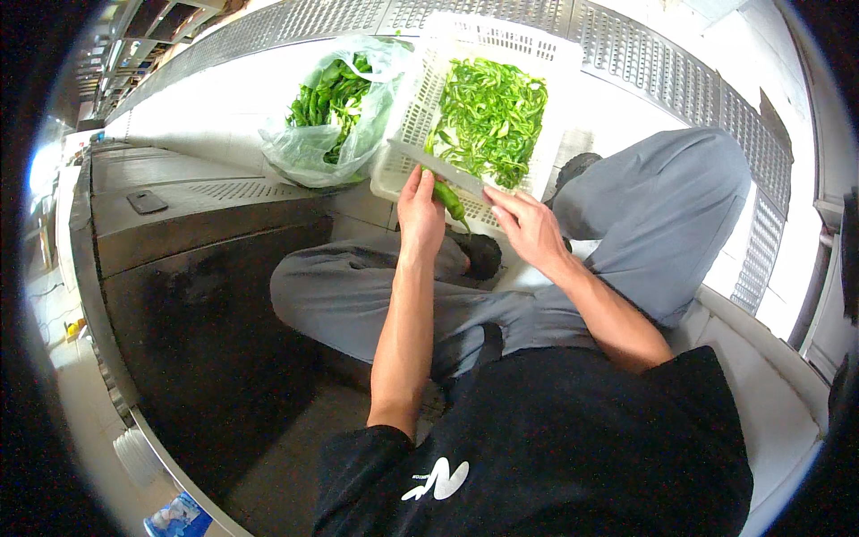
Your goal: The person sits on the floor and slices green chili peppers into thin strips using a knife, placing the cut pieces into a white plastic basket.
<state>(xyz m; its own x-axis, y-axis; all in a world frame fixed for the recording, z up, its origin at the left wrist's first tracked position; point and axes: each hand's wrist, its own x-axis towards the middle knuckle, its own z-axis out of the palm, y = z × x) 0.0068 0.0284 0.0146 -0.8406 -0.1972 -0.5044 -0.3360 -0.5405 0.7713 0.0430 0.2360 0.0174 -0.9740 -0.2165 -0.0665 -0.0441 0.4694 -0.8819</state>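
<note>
My left hand (421, 205) holds a green chili pepper (451, 201) by one end, its tip pointing down toward my lap. In my right hand (527, 221) is a knife, and its broad metal blade (439, 166) lies across the near part of the basket, close above the pepper. The handle is hidden by my fingers. A white plastic basket (567, 64) in front of me contains many cut green peppers (493, 114). Left of it stands an open clear plastic bag (319, 158) filled with green peppers (322, 101).
A dark phone (147, 202) lies on the metal counter (114, 178) at the left. Perforated metal grating (644, 60) runs along the floor behind the basket. My bent legs (658, 201) flank the working area, with a shoe (484, 255) close below the basket.
</note>
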